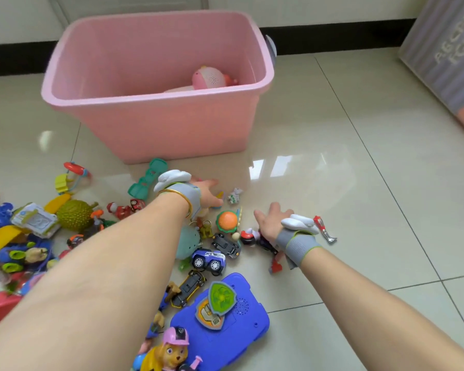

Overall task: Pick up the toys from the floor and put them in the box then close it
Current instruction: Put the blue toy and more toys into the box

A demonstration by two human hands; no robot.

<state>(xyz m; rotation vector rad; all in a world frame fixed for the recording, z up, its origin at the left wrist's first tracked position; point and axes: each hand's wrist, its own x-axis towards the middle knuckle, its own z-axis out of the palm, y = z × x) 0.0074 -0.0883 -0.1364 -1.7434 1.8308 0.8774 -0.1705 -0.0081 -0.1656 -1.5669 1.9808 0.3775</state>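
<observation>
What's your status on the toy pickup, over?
Left hand among small toys, grip unclear. Right hand open over red-black toy. Pink box open, pink toy inside; floor pile uncollected.

A home: glossy tiled floor (332,156), scattered toys (209,259), pink box (156,124).

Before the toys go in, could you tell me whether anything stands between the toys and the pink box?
Nothing visible does: the pink box stands open, no lid on it, with a pink toy seen inside. A green toy lies at its base, left of the left hand.
</observation>
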